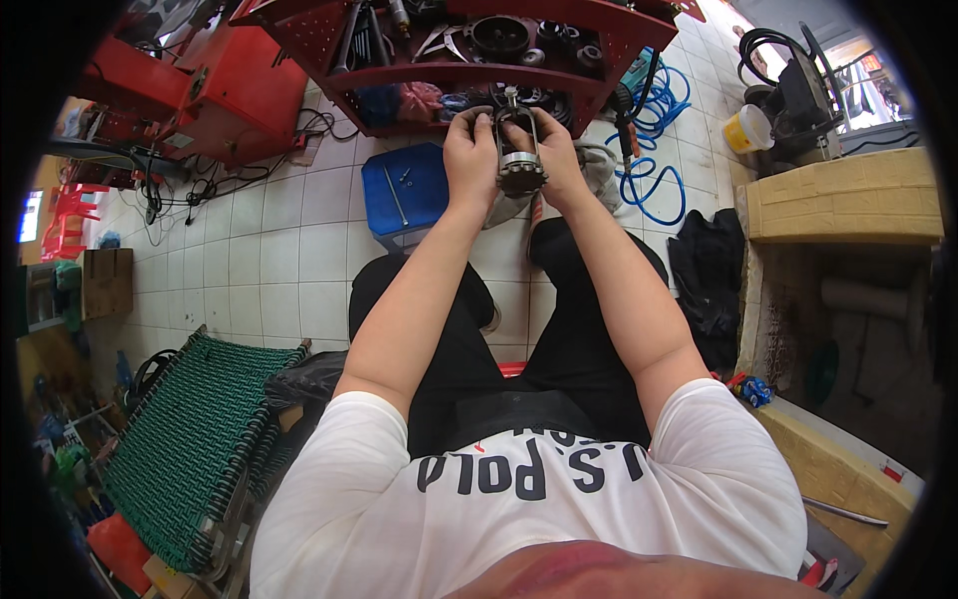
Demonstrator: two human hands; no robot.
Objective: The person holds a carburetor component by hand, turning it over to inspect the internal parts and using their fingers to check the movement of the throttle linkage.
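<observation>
Between my two hands is a dark metal machine part, with a round, ribbed end towards me, a silver band above it and thin upright arms at its sides. My left hand grips it from the left, fingers curled around its upper portion. On the opposite side my right hand holds the same part, its thumb and fingers wrapped near the top. The far end of the part is partly hidden by my fingers. Left of my left hand stands a blue plastic stool bearing a thin metal rod and small metal pieces.
A red tool cart with tools and round parts stands just beyond my hands. A blue hose coils on the tiled floor at right. Dark cloth lies beside my right leg. Behind left is a green woven folding seat.
</observation>
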